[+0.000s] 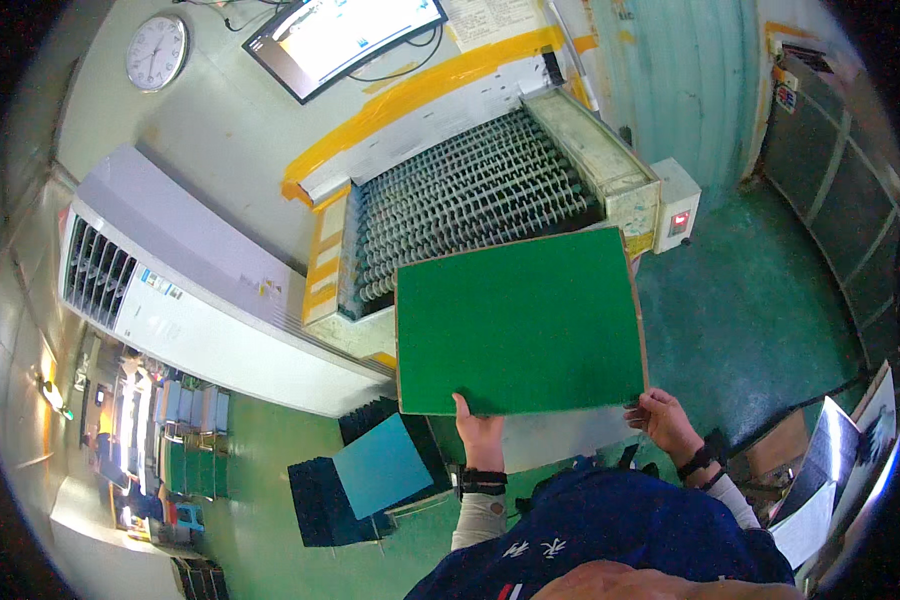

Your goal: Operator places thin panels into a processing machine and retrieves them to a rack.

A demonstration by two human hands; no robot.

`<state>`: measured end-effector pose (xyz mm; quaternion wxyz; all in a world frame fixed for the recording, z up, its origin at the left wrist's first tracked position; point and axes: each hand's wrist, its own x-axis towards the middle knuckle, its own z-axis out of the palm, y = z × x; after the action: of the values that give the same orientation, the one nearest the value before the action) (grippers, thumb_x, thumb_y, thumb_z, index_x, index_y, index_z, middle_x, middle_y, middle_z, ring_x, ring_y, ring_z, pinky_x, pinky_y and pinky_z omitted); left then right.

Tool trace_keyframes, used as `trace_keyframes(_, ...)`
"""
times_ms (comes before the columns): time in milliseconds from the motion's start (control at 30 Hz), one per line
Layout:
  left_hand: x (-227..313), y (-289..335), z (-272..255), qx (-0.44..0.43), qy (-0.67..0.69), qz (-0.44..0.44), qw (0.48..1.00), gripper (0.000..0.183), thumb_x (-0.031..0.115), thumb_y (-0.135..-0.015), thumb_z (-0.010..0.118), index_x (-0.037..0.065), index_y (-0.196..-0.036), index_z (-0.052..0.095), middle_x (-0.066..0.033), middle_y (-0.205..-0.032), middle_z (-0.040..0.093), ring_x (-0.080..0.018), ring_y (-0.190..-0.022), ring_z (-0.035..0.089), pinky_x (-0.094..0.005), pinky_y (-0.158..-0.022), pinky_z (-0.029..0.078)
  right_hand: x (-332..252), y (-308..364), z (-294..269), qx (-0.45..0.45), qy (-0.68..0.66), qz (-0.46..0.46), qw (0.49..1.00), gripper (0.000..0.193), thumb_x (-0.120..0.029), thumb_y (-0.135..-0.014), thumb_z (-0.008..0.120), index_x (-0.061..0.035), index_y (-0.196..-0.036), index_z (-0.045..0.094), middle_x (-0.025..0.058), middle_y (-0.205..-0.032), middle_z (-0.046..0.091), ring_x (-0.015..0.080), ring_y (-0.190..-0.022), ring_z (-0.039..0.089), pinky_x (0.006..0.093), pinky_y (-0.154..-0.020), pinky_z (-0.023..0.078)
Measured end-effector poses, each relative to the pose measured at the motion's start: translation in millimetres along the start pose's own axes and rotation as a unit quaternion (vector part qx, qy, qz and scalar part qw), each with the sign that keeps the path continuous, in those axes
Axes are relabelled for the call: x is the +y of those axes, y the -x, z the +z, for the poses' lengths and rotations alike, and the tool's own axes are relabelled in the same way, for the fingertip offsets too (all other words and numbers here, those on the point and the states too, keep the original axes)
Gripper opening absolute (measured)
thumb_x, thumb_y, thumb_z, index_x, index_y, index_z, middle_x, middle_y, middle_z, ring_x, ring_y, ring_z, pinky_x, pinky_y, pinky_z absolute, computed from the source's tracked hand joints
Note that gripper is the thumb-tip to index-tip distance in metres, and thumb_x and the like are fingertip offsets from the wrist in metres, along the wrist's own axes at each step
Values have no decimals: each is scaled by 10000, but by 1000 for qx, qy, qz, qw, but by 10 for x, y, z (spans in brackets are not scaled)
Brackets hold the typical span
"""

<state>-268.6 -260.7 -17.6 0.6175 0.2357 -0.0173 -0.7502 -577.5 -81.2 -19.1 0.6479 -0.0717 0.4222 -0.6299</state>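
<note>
A flat green rectangular board (518, 325) with a thin brownish edge is held out before my body. My left hand (479, 437) grips its near edge left of the middle, thumb on the upper face and the other fingers hidden beneath. At the near right corner my right hand (663, 420) is closed on the board with bent fingers. The board's far edge overlaps the near end of a roller conveyor (470, 190) with rows of small grey wheels. Whether the board touches the wheels cannot be made out.
A control box (677, 205) with a red-lit switch is on the conveyor's right side. To the left stands a white air conditioner (210, 310). A blue sheet (382, 466) lies on dark panels near my left arm. Several panels (830, 470) lean at the right. Above hangs a screen (340, 40).
</note>
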Motion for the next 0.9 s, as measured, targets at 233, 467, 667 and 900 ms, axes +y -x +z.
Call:
trace_keyframes(233, -87, 504, -8, 6, 3, 10, 1000, 377, 377, -976, 483, 98, -1215, 566, -77, -1211, 602, -302, -1098, 560, -504, -945, 459, 127, 122, -345, -36, -30, 32, 998, 67, -107, -945, 535, -72, -966, 589, 79, -857, 653, 260, -797, 667, 397, -695, 550)
trace_keyframes(467, 30, 896, -283, 27, -31, 61, 997, 384, 395, -994, 431, 93, -1177, 582, -74, -1166, 625, -291, -1060, 581, -487, -919, 474, 193, 137, -310, -40, -15, 75, 996, 124, -91, -934, 551, -61, -1035, 618, 64, -932, 659, 236, -780, 664, 375, -675, 556)
trace_keyframes(667, 35, 1093, -291, 18, -45, 82, 995, 396, 389, -985, 456, 91, -1220, 569, -69, -1227, 605, -271, -1110, 564, -462, -961, 448, 162, 150, -236, -71, -25, 84, 994, 122, -90, -929, 560, -52, -1027, 621, 47, -942, 661, 207, -763, 664, 358, -650, 562)
trace_keyframes(900, 85, 956, -356, 14, -42, 79, 996, 402, 398, -992, 432, 107, -1242, 552, -74, -1229, 595, -300, -1097, 562, -506, -957, 450, 100, 72, -178, -78, 34, 59, 995, 145, -99, -942, 539, -43, -1052, 615, 53, -982, 651, 195, -807, 653, 361, -670, 565)
